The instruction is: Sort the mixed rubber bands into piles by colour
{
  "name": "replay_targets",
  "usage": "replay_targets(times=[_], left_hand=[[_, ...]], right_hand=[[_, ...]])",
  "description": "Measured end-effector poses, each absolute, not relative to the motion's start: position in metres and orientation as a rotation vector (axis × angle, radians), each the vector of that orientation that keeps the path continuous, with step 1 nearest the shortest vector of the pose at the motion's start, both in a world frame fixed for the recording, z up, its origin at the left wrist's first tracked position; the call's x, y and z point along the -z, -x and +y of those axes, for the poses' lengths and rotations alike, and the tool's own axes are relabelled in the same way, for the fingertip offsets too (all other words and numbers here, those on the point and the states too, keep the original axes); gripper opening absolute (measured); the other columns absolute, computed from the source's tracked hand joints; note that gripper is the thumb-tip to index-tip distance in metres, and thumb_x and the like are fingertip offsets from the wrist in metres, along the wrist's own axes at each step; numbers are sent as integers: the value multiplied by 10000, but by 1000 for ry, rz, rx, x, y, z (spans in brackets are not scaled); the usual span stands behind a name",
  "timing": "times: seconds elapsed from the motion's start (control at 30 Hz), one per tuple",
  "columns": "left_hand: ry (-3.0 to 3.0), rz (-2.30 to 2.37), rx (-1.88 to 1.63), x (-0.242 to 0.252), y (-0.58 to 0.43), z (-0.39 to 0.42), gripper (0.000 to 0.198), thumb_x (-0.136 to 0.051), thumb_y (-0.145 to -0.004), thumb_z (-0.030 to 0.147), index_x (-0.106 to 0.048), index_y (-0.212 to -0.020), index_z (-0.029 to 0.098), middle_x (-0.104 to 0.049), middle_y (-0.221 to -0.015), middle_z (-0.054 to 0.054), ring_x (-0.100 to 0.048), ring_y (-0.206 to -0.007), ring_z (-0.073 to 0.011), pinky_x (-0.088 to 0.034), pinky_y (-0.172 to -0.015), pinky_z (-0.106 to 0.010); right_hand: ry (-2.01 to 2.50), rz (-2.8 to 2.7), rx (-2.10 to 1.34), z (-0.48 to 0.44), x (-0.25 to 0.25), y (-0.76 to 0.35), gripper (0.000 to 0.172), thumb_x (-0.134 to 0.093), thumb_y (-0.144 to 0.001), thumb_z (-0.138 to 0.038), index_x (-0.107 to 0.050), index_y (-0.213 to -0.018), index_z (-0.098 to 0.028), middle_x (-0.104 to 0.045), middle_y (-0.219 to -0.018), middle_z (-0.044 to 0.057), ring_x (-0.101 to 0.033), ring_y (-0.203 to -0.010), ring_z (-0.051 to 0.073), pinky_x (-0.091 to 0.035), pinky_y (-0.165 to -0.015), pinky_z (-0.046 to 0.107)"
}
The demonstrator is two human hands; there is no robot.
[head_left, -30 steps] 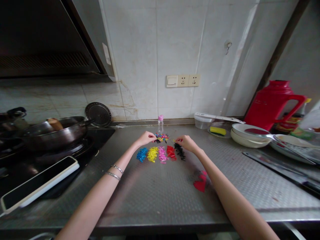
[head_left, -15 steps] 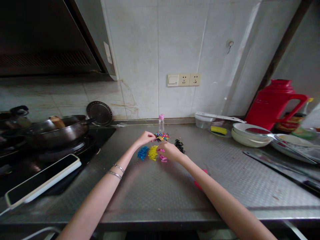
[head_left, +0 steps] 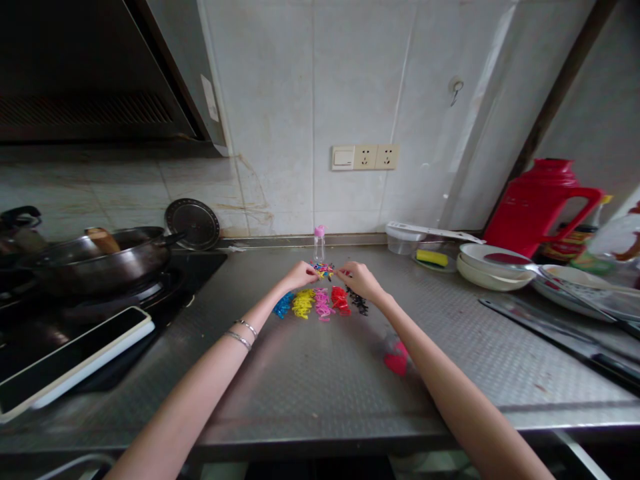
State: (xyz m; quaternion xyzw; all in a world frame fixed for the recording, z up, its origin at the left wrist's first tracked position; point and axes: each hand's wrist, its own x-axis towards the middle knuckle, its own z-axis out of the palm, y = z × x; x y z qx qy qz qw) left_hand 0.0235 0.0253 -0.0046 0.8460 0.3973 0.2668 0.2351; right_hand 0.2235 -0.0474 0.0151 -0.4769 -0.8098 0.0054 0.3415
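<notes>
Small coloured rubber bands lie sorted in a row on the steel counter (head_left: 310,387): a blue pile (head_left: 283,306), a yellow pile (head_left: 303,303), a pink pile (head_left: 323,304), a red pile (head_left: 341,300) and a black pile (head_left: 359,303). Behind them sits a mixed-colour pile (head_left: 323,269). My left hand (head_left: 299,275) is pinched at the left edge of the mixed pile. My right hand (head_left: 361,280) is pinched at its right edge, above the red and black piles. What each pinch holds is too small to make out.
A small clear bottle with a pink cap (head_left: 319,243) stands behind the piles. A wok (head_left: 100,257) sits on the stove at left, a phone (head_left: 75,360) in front of it. Bowls (head_left: 493,265), a red thermos (head_left: 543,203), a sponge (head_left: 433,257) and a knife (head_left: 555,333) fill the right side. A red object (head_left: 397,362) lies under my right forearm.
My right hand went left over the pink pile half a second ago, then came back up to the right edge of the mixed pile. My left hand stayed at the mixed pile.
</notes>
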Motion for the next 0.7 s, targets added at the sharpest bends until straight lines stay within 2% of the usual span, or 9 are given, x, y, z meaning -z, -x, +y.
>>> replay_targets(times=[0.2, 0.43, 0.7], left_hand=[[-2520, 1281, -672, 13, -56, 30, 188, -531, -645, 220, -684, -713, 134, -658, -689, -47, -550, -600, -131, -382, -588, -221], [-2519, 1508, -609, 18, -73, 22, 219, -559, -656, 342, -679, -736, 176, -656, -737, -57, -568, -660, -161, -408, -638, -254], [-2454, 1628, -630, 18, -79, 14, 174, -518, -679, 217, -673, -740, 167, -656, -778, -70, -579, -735, -174, -419, -689, -271]], right_hand=[[1585, -1938, 26, -33, 0, -263, 355, -398, -794, -411, -659, -786, -172, -641, -796, 59, -542, -717, 137, -364, -655, 199], [1677, -1920, 77, -34, 3, -270, 369, -378, -793, -421, -659, -771, -183, -644, -797, 59, -539, -709, 133, -336, -600, 193], [1732, -1929, 90, -32, 6, -272, 375, -372, -793, -426, -662, -778, -188, -644, -806, 56, -535, -712, 131, -315, -573, 190]])
